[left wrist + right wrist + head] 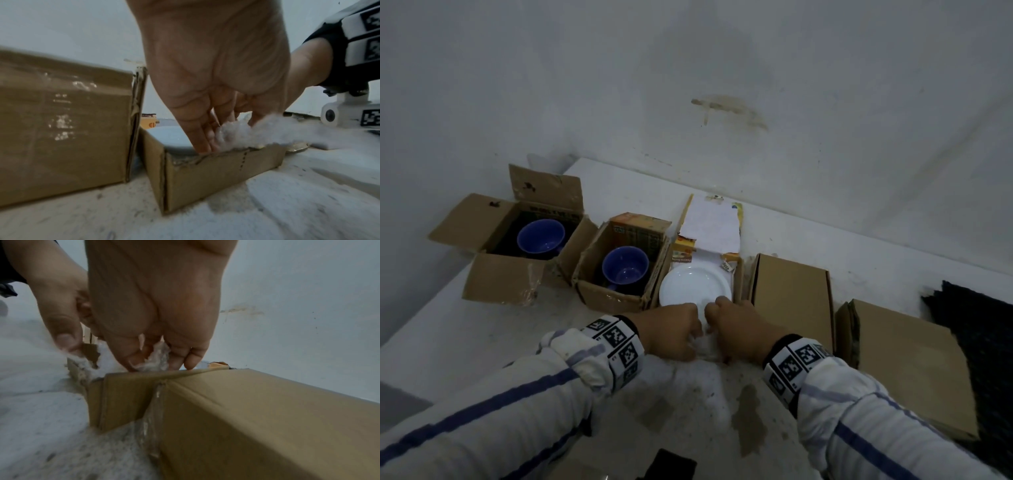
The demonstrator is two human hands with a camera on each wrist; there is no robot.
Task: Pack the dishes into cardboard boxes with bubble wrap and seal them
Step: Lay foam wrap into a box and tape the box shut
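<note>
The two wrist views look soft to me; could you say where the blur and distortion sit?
Left wrist view: the tall cardboard box is smeared, the bubble wrap a white blur. Right wrist view: the closed box stretches wide; the right hand looms. Head view: dim, bluish.

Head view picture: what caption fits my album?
Both hands tuck bubble wrap beside a white plate in its box.

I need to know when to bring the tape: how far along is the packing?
Done: each blue cup sits in its own open box, and the white plate lies in the middle box. In hand: both hands grip bubble wrap at that box's near edge. Left: nothing shows over the cups, and these three boxes are still open.
</note>
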